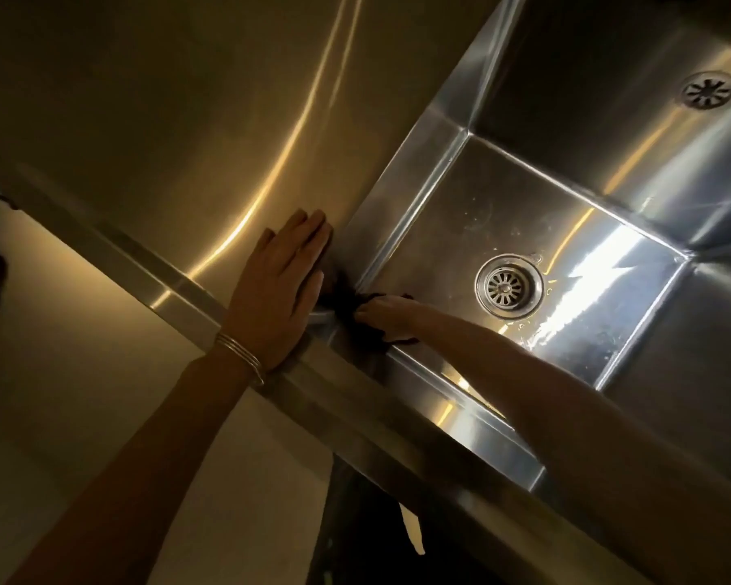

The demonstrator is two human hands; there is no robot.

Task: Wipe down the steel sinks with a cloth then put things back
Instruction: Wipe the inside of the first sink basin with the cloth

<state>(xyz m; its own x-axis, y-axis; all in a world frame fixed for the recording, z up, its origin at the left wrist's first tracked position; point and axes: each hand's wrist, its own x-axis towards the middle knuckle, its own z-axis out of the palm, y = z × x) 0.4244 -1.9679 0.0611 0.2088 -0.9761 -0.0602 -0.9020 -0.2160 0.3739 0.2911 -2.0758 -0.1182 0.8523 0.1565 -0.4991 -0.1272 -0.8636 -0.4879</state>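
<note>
Down at the near left corner of the nearer square stainless steel sink basin [418, 204], the right hand [391, 314] grips a bunched dark cloth [345, 304] and holds it against the corner seam. Just left of it, the left hand [277, 289] lies flat on the brushed steel counter [165, 141], fingers straight and together, with thin metal bangles [239, 352] on the wrist. A round slotted drain strainer [508, 286] sits in the wet basin floor, right of the cloth. Farther right, a second steel basin [587, 78] shows its own round drain [707, 90].
</note>
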